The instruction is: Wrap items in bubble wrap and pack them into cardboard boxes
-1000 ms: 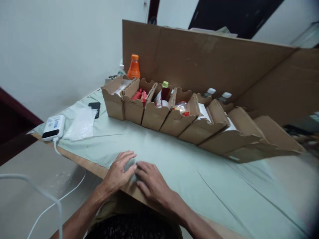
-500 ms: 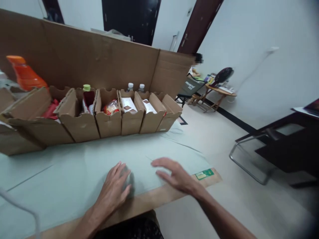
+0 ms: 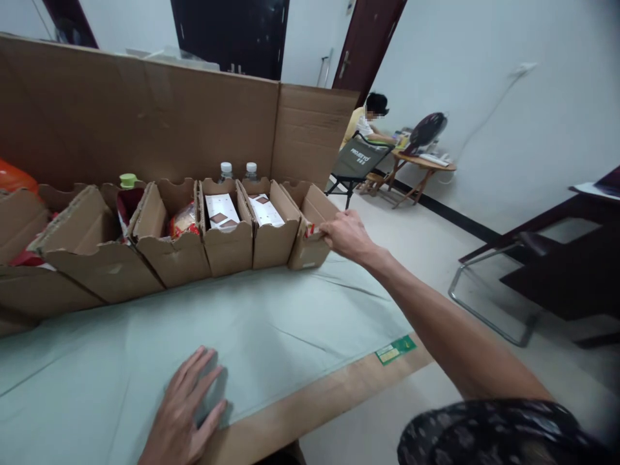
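My right hand (image 3: pixel 349 236) is at the rightmost cardboard box (image 3: pixel 310 248), its fingers curled over the front rim. A small red piece (image 3: pixel 310 229) shows on that rim beside my fingertips; what it is I cannot make out. Partly hidden by the hand, the box stands upright at the end of the row. My left hand (image 3: pixel 181 403) lies open on the pale green cloth (image 3: pixel 252 316), near the table's front edge, holding nothing.
More cardboard boxes (image 3: pixel 227 248) run leftward, with white printed packs (image 3: pixel 223 211), a red-and-clear food packet (image 3: pixel 185 219) and a green-capped container (image 3: pixel 128 181). White-capped bottles (image 3: pixel 226 171) stand behind. A tall cardboard panel (image 3: pixel 194 123) backs the row. A person sits on a chair (image 3: pixel 358 161) beyond.
My right hand has moved forward from above the cloth to the rightmost box and closed on its rim. My left hand now rests lower and further left in view. The camera view has shifted.
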`<state>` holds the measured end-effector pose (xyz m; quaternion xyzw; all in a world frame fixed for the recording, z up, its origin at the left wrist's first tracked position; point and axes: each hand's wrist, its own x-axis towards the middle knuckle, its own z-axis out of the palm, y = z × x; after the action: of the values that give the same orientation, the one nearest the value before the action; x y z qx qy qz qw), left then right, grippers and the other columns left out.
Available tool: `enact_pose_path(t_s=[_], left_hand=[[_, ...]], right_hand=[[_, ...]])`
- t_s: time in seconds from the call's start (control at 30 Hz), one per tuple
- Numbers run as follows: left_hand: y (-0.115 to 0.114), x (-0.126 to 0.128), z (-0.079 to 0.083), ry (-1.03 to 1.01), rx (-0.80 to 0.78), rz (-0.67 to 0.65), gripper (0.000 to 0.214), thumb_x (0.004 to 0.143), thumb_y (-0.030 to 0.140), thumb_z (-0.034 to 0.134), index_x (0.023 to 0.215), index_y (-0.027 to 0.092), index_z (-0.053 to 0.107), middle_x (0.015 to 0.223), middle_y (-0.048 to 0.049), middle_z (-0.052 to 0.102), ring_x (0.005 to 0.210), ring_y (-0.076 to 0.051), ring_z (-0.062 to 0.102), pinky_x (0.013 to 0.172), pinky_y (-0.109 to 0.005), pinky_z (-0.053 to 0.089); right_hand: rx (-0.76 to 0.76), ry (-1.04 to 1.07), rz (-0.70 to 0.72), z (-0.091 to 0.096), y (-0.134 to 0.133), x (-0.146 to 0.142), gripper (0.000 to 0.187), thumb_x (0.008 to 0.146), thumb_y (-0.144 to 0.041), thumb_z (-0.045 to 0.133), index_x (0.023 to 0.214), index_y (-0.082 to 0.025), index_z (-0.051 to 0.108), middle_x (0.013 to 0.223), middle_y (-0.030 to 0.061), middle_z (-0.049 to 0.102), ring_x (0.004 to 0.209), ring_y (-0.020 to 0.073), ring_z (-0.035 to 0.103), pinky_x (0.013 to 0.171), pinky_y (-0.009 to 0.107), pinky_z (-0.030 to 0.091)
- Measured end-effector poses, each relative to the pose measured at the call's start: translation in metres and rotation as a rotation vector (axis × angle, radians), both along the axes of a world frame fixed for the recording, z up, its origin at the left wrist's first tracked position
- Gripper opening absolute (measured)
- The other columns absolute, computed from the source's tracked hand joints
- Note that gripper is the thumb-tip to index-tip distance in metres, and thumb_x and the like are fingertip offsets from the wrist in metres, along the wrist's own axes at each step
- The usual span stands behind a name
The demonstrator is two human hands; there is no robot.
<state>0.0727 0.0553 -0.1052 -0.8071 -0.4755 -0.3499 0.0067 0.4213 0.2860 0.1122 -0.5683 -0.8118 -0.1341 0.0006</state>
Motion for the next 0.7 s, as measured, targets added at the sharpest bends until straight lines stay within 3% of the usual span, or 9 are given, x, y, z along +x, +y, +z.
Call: enact_pose_path(t_s=[0.1, 0.23, 0.33, 0.43, 0.53, 0.63, 0.7], left_hand=[[-0.004, -0.002, 0.005, -0.076, 0.016, -0.003, 0.046, 0.088, 0.027, 0.064, 0.134, 0.033, 0.062, 0.137, -0.0084, 0.069, 0.131, -0.032, 0.063, 0.092, -0.05, 0.064], [-0.01, 0.001, 0.021, -0.157, -0.016, -0.034, 0.051, 0.089, 0.027, 0.065, 0.138, 0.036, 0.059, 0.14, -0.0079, 0.066, 0.129, -0.031, 0.064, 0.093, -0.049, 0.065], [-0.019, 0.007, 0.04, -0.265, -0.139, 0.032, 0.06, 0.092, 0.033, 0.063, 0.15, 0.038, 0.048, 0.147, -0.0085, 0.061, 0.131, -0.032, 0.063, 0.099, -0.052, 0.061], [-0.031, 0.011, 0.058, -0.408, -0.329, 0.094, 0.082, 0.09, 0.048, 0.065, 0.162, 0.035, 0.028, 0.158, -0.012, 0.049, 0.141, -0.037, 0.054, 0.109, -0.058, 0.054], [-0.041, 0.008, 0.066, -0.489, -0.43, 0.051, 0.106, 0.082, 0.062, 0.072, 0.166, 0.033, 0.013, 0.167, -0.0133, 0.037, 0.148, -0.04, 0.043, 0.115, -0.061, 0.046], [-0.046, 0.005, 0.065, -0.476, -0.459, 0.037, 0.112, 0.078, 0.063, 0.076, 0.166, 0.032, 0.012, 0.167, -0.0132, 0.035, 0.149, -0.04, 0.042, 0.117, -0.06, 0.044], [-0.046, 0.006, 0.064, -0.453, -0.484, 0.049, 0.111, 0.078, 0.062, 0.076, 0.165, 0.029, 0.016, 0.164, -0.0145, 0.041, 0.145, -0.039, 0.048, 0.115, -0.057, 0.048]], right_hand=[[-0.13, -0.028, 0.075, 0.011, -0.035, -0.003, 0.021, 0.084, -0.013, 0.065, 0.093, -0.024, 0.082, 0.078, 0.0056, 0.077, 0.078, 0.0225, 0.067, 0.076, 0.035, 0.042], [-0.39, 0.04, 0.222, 0.027, -0.075, -0.046, 0.014, 0.08, -0.01, 0.068, 0.075, -0.021, 0.077, 0.074, 0.0024, 0.073, 0.065, 0.0174, 0.062, 0.059, 0.028, 0.036], [-0.58, 0.242, 0.334, 0.037, -0.093, -0.092, 0.017, 0.082, -0.008, 0.067, 0.067, -0.016, 0.071, 0.069, 0.0006, 0.07, 0.061, 0.0129, 0.059, 0.055, 0.025, 0.036], [-0.78, 0.573, 0.432, 0.048, -0.109, -0.119, 0.025, 0.097, -0.019, 0.057, 0.08, -0.014, 0.075, 0.072, -0.0017, 0.073, 0.062, 0.0096, 0.062, 0.059, 0.021, 0.043], [-0.803, 0.761, 0.432, 0.057, -0.123, -0.11, 0.034, 0.103, -0.035, 0.05, 0.097, -0.017, 0.078, 0.083, -0.0038, 0.077, 0.075, 0.0097, 0.069, 0.069, 0.022, 0.048], [-0.815, 0.699, 0.38, 0.057, -0.133, -0.082, 0.033, 0.101, -0.041, 0.053, 0.098, -0.022, 0.08, 0.085, -0.0045, 0.077, 0.078, 0.0114, 0.071, 0.071, 0.024, 0.05], [-0.853, 0.618, 0.399, 0.053, -0.138, -0.071, 0.024, 0.1, -0.032, 0.057, 0.101, -0.025, 0.08, 0.092, -0.0042, 0.079, 0.081, 0.0125, 0.072, 0.073, 0.025, 0.051]])
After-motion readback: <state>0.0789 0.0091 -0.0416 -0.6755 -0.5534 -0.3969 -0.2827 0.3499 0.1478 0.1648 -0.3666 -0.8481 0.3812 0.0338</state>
